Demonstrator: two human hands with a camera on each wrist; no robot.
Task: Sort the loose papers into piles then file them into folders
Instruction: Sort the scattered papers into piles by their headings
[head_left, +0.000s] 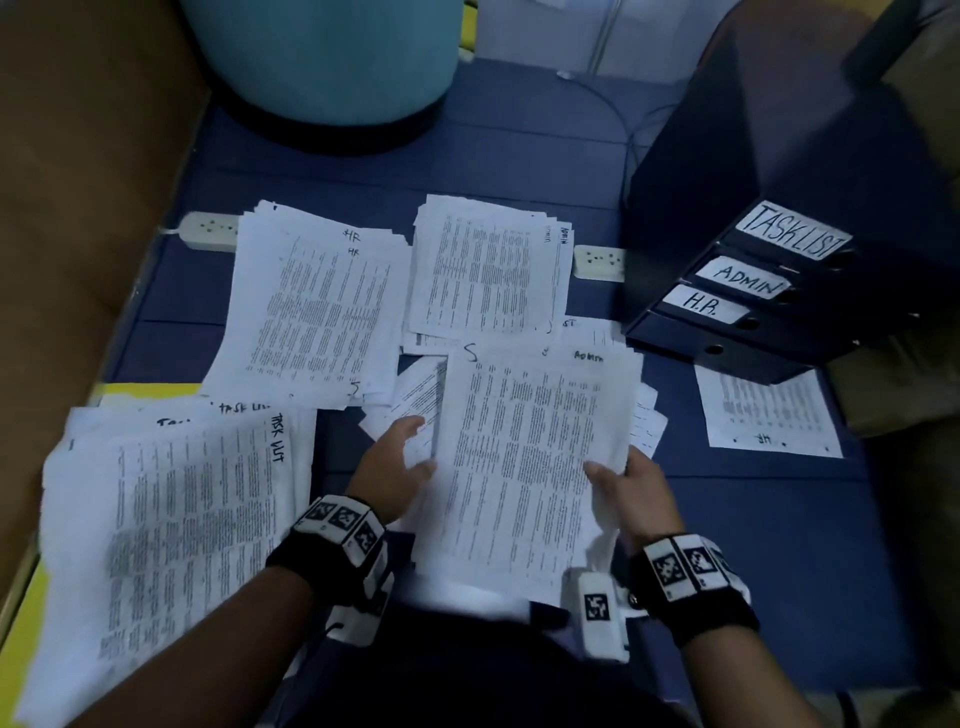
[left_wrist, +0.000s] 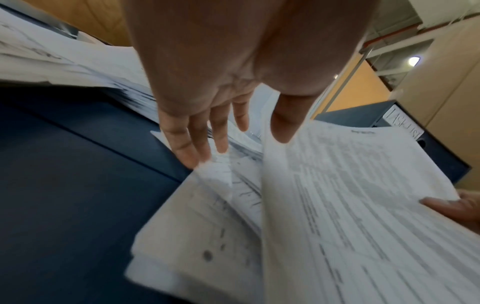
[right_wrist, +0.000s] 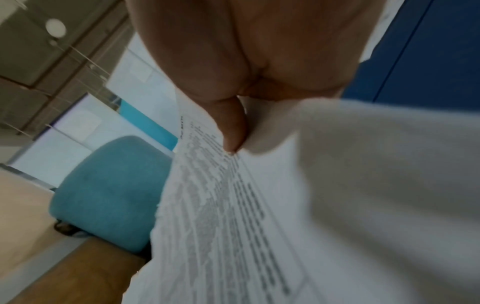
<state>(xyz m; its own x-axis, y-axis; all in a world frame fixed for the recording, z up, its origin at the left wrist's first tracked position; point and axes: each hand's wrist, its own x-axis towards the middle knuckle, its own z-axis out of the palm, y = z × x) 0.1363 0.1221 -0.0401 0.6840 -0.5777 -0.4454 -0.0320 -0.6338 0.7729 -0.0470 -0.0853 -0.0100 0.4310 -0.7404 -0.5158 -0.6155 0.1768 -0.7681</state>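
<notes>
From the head view I see my right hand (head_left: 631, 491) pinching the right edge of an ADMIN sheaf (head_left: 524, 467), thumb on top of the printed page and the other fingers hidden under it; the right wrist view shows that thumb pressed on the paper's edge. My left hand (head_left: 392, 467) sits at the sheaf's left edge with fingers straight and relaxed — in the left wrist view they (left_wrist: 192, 144) reach toward loose sheets (left_wrist: 207, 216) lying lower down while the thumb touches the lifted page, so I call it released rather than gripping. The sheaf is raised off the blue mat (head_left: 519, 156), in front of me and tilted toward the camera. Around it lie the sorted piles: an HR pile (head_left: 317, 306) at centre left, an ADMIN pile (head_left: 493, 270) just to its right, and a TASK LIST pile (head_left: 171, 519) near my left forearm, resting partly on something yellow (head_left: 150, 389). A single sheet (head_left: 763, 415) marked HR lies alone at right, just in front of the dark folders (head_left: 769, 291) — these are stacked flat, spines toward me, labelled TASKLIST, ADMIN and H.R., with an unlabelled one lowest. A power strip (head_left: 600, 262) shows beyond the ADMIN pile, and a teal stool (head_left: 322, 57) stands at the far edge.
</notes>
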